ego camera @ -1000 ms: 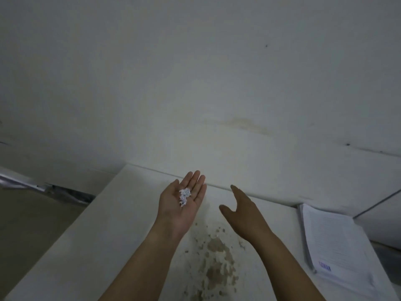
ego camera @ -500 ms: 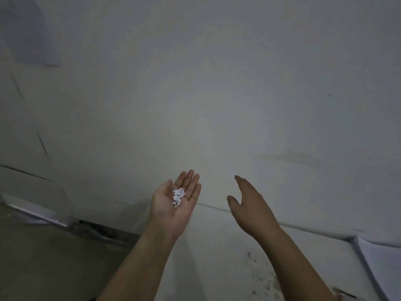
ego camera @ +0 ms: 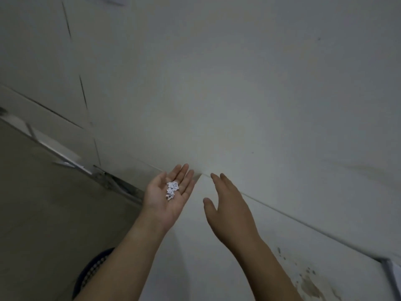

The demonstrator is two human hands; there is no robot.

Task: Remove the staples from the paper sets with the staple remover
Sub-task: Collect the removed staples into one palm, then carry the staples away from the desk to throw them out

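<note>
Left hand: the left hand (ego camera: 168, 198) is held out palm up past the corner of the tabletop (ego camera: 195, 268), its fingers (ego camera: 184, 172) straight and close together, making a shallow tray.
Thing carried: a heap of bits (ego camera: 172, 190), white and crumpled, lies loose where the palm meets the fingers. I take them for pulled staples with torn paper, but they are too small to tell for sure.
Right hand: the right hand (ego camera: 227, 205) hovers just beside the left, edge-on, with its fingers (ego camera: 219, 181) straight, slightly apart and holding nothing.
Paper: only a sliver of a paper set (ego camera: 396, 279) shows at the far right edge, lying on the tabletop. The staple remover is not in view.
Surroundings: a plain pale wall (ego camera: 238, 83) stands behind, a grey floor (ego camera: 43, 213) lies to the left, and the rim of a dark basket (ego camera: 89, 274) shows below the left forearm.
Handling: the bits look nearly weightless and unattached, so a tilt or a draught would likely scatter them. Bent staple legs may prick. Best carried cupped in a level palm, with the other hand as a guard, rather than pinched.
Likely step: tipping the heap away, perhaps into the basket.
</note>
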